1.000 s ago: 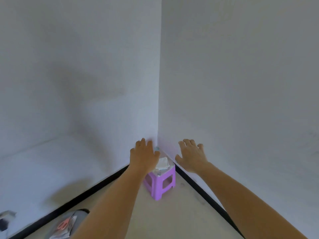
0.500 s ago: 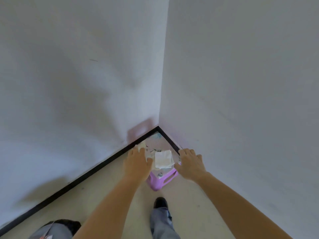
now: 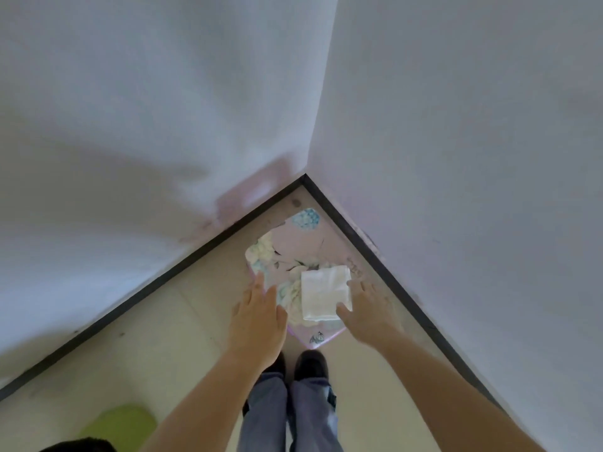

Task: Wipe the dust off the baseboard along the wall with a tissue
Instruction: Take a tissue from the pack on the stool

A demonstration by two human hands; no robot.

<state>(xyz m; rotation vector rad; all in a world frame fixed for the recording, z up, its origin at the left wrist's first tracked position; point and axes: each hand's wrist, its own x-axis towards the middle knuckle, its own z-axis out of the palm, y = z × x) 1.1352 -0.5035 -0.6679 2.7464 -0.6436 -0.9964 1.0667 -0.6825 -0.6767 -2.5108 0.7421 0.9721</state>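
A folded white tissue (image 3: 324,293) lies on the flowered top of a small purple stool (image 3: 293,246) standing in the room's corner. A black baseboard (image 3: 169,277) runs along the foot of the left wall, and a second stretch of black baseboard (image 3: 391,277) follows the right wall. My left hand (image 3: 257,316) hovers with straight fingers over the stool's left edge. My right hand (image 3: 368,313) is spread beside the tissue's right edge, thumb near its lower corner. Neither hand holds anything.
White walls meet at the corner above the stool. My two dark shoes (image 3: 310,365) and grey trouser legs stand right behind the stool on the beige floor. A green object (image 3: 120,425) and something dark sit at the lower left.
The view has tilted down and come closer to the stool. Both hands have dropped toward the stool top, the right one ending beside the tissue.
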